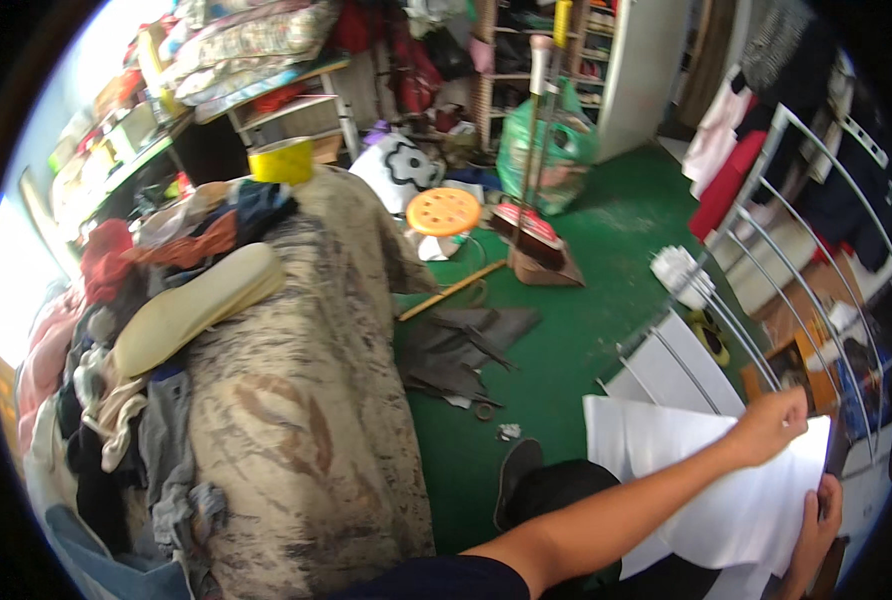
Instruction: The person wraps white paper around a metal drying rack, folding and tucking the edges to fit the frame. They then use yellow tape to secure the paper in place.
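Note:
A large white sheet (686, 465), paper or thin card, lies curved over my lap at the lower right. My left hand (772, 424) reaches across from the lower middle and is above the sheet's upper right part, its fingers curled; whether something is pinched in them I cannot tell. My right hand (819, 517) grips the sheet's right edge, thumb on the face, other fingers partly hidden at the edge. Another flat white panel (675, 360) stands beyond the sheet, behind thin metal bars.
A curved metal rack (798, 217) rises at the right. A covered bed (296, 420) with piled clothes fills the left. On the green floor are dark scraps (461, 345), a wooden stick (453, 290), an orange stool (444, 212), a broom (528, 232) and a dustpan (547, 270).

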Demonstrator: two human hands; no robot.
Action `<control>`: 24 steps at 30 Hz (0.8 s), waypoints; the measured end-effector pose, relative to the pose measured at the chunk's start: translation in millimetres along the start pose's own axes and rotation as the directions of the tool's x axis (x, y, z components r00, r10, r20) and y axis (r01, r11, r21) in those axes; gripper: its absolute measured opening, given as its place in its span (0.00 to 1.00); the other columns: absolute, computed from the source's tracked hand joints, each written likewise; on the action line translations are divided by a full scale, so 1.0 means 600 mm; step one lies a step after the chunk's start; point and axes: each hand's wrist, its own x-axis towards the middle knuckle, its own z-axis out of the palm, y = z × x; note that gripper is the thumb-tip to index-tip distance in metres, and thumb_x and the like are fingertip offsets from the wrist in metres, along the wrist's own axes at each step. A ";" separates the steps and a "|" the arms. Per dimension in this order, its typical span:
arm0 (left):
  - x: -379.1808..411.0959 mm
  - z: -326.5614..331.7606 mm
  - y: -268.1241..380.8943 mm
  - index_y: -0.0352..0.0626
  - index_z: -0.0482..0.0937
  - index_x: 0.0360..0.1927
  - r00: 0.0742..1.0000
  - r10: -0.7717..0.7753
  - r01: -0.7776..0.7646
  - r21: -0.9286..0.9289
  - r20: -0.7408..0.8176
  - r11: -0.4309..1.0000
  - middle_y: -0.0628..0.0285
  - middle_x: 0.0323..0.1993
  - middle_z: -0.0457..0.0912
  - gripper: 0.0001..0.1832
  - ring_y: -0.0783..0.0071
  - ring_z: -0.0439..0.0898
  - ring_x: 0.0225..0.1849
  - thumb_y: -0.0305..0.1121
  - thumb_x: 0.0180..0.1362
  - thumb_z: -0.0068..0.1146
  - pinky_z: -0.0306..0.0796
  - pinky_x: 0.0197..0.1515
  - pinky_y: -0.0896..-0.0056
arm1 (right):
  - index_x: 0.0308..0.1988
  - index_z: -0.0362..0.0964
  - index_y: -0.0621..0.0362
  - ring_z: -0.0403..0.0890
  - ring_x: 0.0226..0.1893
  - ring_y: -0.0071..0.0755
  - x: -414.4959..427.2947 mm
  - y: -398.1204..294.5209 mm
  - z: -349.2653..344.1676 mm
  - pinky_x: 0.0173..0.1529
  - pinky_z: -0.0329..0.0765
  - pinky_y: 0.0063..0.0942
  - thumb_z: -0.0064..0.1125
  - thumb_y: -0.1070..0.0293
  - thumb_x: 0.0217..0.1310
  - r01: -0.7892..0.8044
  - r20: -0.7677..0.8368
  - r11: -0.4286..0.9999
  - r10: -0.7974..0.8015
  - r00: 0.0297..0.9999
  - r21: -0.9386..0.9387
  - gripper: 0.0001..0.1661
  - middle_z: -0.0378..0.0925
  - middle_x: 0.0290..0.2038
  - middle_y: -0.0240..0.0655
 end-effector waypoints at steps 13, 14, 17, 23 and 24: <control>0.015 -0.015 0.012 0.38 0.70 0.32 0.992 -0.092 0.100 0.109 -0.082 0.989 0.60 0.22 0.73 0.08 0.66 0.74 0.26 0.28 0.61 0.59 0.67 0.32 0.60 | 0.51 0.72 0.63 0.76 0.52 0.40 0.100 -0.190 0.059 0.59 0.72 0.33 0.50 0.75 0.69 0.503 0.066 0.780 -0.518 0.853 -0.371 0.12 0.73 0.52 0.43; 0.014 -0.025 0.009 0.38 0.70 0.32 0.987 -0.109 0.126 0.150 -0.115 0.981 0.60 0.22 0.73 0.09 0.65 0.74 0.26 0.29 0.62 0.58 0.67 0.32 0.59 | 0.48 0.72 0.64 0.76 0.50 0.42 0.102 -0.226 0.092 0.57 0.72 0.34 0.54 0.78 0.65 0.560 0.055 0.769 -0.574 0.817 -0.308 0.12 0.74 0.49 0.44; 0.015 -0.050 0.031 0.38 0.70 0.34 0.970 -0.180 0.206 0.164 -0.162 0.965 0.56 0.25 0.75 0.10 0.64 0.77 0.30 0.32 0.63 0.58 0.70 0.35 0.61 | 0.46 0.73 0.65 0.77 0.49 0.45 0.115 -0.339 0.167 0.56 0.73 0.35 0.59 0.81 0.58 0.747 0.167 0.646 -0.728 0.665 -0.155 0.14 0.75 0.47 0.45; 0.015 -0.054 0.015 0.37 0.74 0.36 0.978 -0.098 0.123 0.129 -0.181 0.984 0.50 0.30 0.79 0.09 0.54 0.80 0.36 0.33 0.63 0.56 0.72 0.39 0.55 | 0.43 0.76 0.64 0.78 0.41 0.53 0.138 -0.546 0.370 0.47 0.76 0.43 0.67 0.77 0.51 0.956 0.200 0.251 -0.955 0.219 0.151 0.17 0.78 0.40 0.44; 0.011 -0.078 0.030 0.37 0.74 0.36 0.974 -0.081 0.117 0.162 -0.211 0.980 0.49 0.31 0.79 0.09 0.53 0.80 0.36 0.33 0.63 0.56 0.72 0.39 0.55 | 0.44 0.76 0.63 0.79 0.42 0.53 0.133 -0.593 0.415 0.47 0.77 0.43 0.67 0.75 0.52 0.952 0.182 0.187 -0.973 0.144 0.242 0.16 0.79 0.41 0.44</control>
